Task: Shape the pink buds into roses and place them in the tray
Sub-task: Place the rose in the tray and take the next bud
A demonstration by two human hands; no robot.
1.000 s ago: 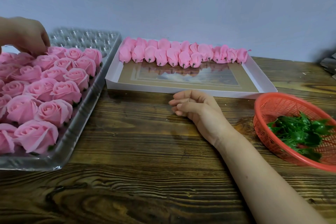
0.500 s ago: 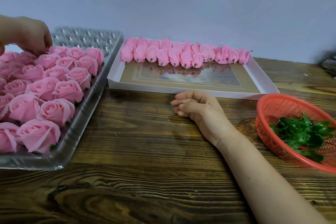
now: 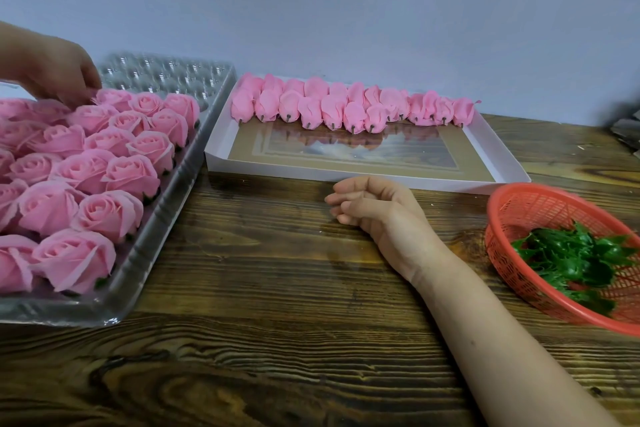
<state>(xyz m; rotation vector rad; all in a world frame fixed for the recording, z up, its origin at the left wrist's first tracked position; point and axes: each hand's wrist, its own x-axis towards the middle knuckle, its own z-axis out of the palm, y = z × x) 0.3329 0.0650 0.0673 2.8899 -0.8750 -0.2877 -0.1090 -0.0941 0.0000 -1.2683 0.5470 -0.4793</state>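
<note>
A clear plastic tray [image 3: 166, 73] on the left holds several finished pink roses [image 3: 107, 215] in rows; its far cells are bare. My left hand [image 3: 55, 69] reaches over the tray's back left, fingertips bunched down onto a rose in the far row; whether it grips that rose is hidden. Several unshaped pink buds [image 3: 332, 107] lie in a row along the far side of a shallow white box [image 3: 363, 177]. My right hand [image 3: 377, 208] rests on the wooden table in front of the box, fingers loosely curled, holding nothing.
A red plastic basket [image 3: 519, 198] with green leaf pieces [image 3: 571, 256] stands at the right edge of view. A pale wall runs close behind the tray and box. Dark wooden tabletop [image 3: 259, 288] lies between tray, box and basket.
My left hand has crept slightly to the right along the tray's far row of roses. My right hand has stayed resting on the table.
</note>
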